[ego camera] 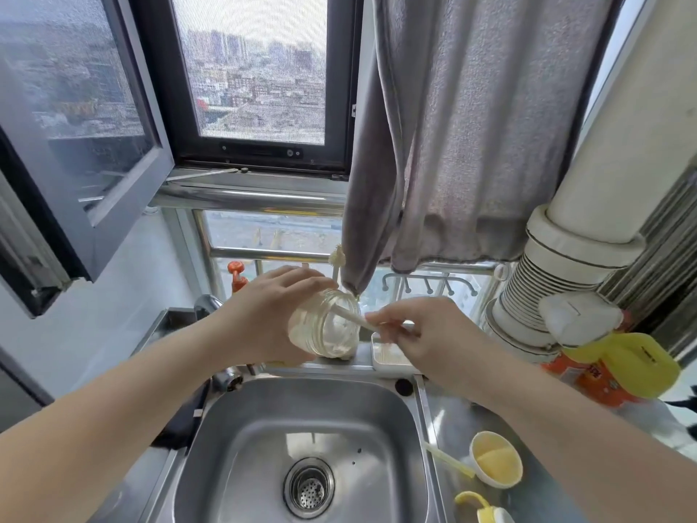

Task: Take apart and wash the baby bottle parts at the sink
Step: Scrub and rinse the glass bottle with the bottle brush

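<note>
Mid-frame above sink point(264, 417): our left hand point(264, 315) fingers wrap bottle point(324, 326); right hand point(418, 334) fingers pinch brush handle point(356, 320) inside it.

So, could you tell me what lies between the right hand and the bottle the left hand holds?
In the head view, a white brush handle spans it: the right hand pinches it, and it enters the bottle gripped by the left hand.

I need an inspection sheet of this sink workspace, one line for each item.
Surface: stainless steel sink, basin bare, strainer in the drain.
Job's things: clear glass bottle body held tilted, white brush handle inside it; yellow bottle cap on the counter at the right.
Clutter: orange detergent bottle, white soap dish.
Grippers: left hand grips the bottle; right hand pinches the brush.
Cables: nothing seen.
Surroundings: open window, grey hanging towel.
</note>
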`<state>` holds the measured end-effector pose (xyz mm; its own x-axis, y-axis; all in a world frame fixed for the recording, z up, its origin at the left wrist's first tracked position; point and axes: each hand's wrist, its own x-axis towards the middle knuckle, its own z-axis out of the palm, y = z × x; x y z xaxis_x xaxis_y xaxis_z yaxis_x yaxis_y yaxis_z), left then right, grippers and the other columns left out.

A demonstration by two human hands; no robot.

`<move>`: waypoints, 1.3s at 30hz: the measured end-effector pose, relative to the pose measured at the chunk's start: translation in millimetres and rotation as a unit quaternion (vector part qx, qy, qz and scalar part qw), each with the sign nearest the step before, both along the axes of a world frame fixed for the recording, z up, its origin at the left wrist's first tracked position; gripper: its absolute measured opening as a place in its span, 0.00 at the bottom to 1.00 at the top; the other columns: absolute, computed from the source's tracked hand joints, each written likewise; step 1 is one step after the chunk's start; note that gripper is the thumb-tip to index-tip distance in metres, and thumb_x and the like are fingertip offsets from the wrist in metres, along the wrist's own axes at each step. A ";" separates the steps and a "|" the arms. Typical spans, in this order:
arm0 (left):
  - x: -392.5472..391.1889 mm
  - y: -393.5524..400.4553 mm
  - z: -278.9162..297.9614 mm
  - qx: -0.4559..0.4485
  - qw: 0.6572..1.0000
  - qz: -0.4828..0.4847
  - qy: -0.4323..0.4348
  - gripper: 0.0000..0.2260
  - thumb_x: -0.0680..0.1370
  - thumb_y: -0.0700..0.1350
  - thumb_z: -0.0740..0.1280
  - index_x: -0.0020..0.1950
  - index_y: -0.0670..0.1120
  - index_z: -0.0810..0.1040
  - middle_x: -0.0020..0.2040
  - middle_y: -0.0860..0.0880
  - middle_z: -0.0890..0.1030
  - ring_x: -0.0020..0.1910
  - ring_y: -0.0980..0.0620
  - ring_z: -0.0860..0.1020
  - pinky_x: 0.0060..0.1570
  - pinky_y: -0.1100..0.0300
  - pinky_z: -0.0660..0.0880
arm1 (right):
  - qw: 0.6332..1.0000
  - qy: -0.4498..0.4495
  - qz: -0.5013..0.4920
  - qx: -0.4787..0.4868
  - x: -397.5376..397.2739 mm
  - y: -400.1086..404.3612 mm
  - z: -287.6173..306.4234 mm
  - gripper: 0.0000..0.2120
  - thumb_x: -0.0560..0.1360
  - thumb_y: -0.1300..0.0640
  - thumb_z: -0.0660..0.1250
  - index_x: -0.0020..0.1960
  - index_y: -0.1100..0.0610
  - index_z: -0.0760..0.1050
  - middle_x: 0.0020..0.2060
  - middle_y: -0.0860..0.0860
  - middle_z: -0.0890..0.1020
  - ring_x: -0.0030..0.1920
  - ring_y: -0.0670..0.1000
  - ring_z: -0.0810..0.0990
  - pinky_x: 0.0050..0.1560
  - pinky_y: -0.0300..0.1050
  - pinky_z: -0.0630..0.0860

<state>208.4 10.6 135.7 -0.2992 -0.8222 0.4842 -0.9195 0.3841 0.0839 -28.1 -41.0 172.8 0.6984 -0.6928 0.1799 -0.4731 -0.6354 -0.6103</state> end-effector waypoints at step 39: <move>-16.2 -3.6 -12.5 0.043 0.998 -0.032 -0.039 0.37 0.61 0.63 0.74 0.66 0.51 0.72 0.60 0.52 0.78 0.58 0.49 0.76 0.59 0.51 0.75 | 0.952 0.283 0.036 -0.115 7.7 14.3 -15.9 0.11 0.72 0.68 0.61 0.40 0.52 0.69 0.41 0.54 0.76 0.40 0.56 0.77 0.32 0.44 0.68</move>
<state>192.2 7.0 123.1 -0.3863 -0.8376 0.3861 -0.8983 0.4367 0.0486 -20.4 -26.7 156.9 0.7727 -0.6272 -0.0980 -0.6348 -0.7646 -0.1115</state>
